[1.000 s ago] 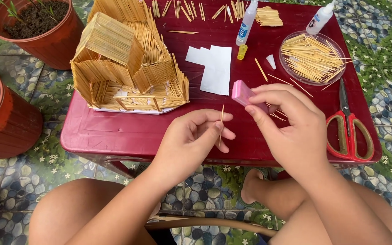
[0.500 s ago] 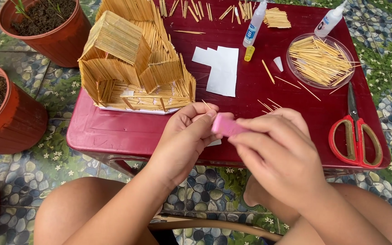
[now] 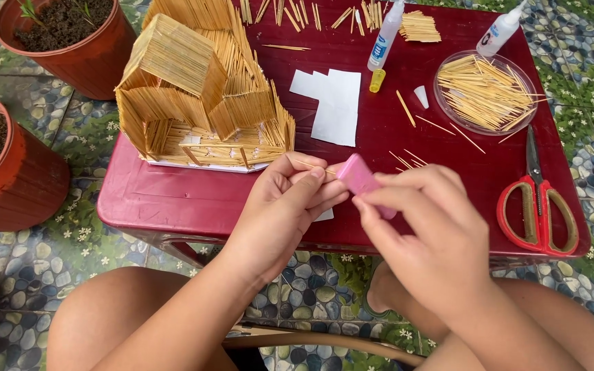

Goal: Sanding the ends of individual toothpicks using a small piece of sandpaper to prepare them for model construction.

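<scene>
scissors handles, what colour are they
Red with olive-green inner grips, on the scissors, seen from the head view.

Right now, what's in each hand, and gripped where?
Left hand pinches a thin toothpick near one end, between thumb and fingers. Right hand holds a small pink cutter by its lower end, its upper end against the stick.

head view, steeply down, close over table (image 3: 173,199)
</scene>
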